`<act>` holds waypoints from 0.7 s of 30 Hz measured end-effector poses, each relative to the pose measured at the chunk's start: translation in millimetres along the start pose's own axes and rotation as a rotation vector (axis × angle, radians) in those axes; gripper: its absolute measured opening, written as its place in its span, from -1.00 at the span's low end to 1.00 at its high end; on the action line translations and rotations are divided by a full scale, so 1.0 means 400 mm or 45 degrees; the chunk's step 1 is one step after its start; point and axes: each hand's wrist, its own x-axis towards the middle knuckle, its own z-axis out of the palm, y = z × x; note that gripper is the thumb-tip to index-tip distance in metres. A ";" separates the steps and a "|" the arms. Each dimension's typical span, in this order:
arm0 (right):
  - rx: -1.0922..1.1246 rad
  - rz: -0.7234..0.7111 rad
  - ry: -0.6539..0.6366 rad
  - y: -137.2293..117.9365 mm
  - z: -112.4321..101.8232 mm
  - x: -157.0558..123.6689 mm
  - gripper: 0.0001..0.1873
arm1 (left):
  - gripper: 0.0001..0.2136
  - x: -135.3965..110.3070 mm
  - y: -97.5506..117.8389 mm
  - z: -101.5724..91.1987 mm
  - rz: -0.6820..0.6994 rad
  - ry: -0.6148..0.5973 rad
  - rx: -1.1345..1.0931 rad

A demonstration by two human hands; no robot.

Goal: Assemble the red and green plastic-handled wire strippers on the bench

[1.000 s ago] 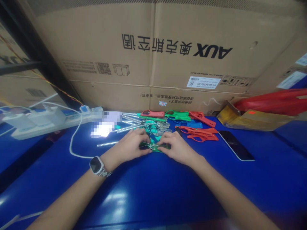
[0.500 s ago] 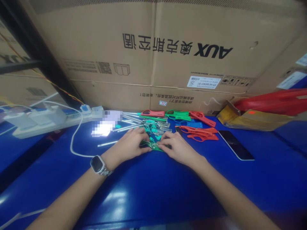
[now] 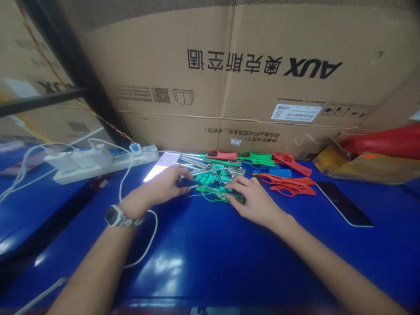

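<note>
My left hand [image 3: 164, 188], a watch on its wrist, reaches toward a thin metal rod [image 3: 190, 187] on the blue table; its fingers are curled round the rod's near end. My right hand [image 3: 252, 199] lies on a small green circuit board [image 3: 218, 195] with thin wires, fingers pressing its right end. Behind both hands lies a pile of metal rods and teal plastic parts [image 3: 213, 173].
Red and green plastic tool handles [image 3: 282, 175] lie behind my right hand. A dark phone [image 3: 344, 203] lies at right, a lit phone [image 3: 162, 166] behind my left hand. A white power strip [image 3: 82, 164] with cables sits at left. A large cardboard box [image 3: 229, 87] walls off the back.
The view has shifted right. My left hand has left the circuit board and moved left and back to the metal rod. My right hand stays on the board.
</note>
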 end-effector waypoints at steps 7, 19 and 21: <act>-0.118 -0.090 -0.068 -0.053 0.038 0.093 -0.79 | -0.80 0.020 0.017 0.058 0.077 -0.053 0.185; 0.079 -0.070 0.040 -0.062 0.079 0.092 -0.77 | -0.79 0.011 0.039 0.048 0.194 -0.004 0.014; 0.077 -0.093 0.082 -0.063 0.085 0.087 -0.79 | -0.80 0.010 0.053 0.047 0.224 0.012 -0.025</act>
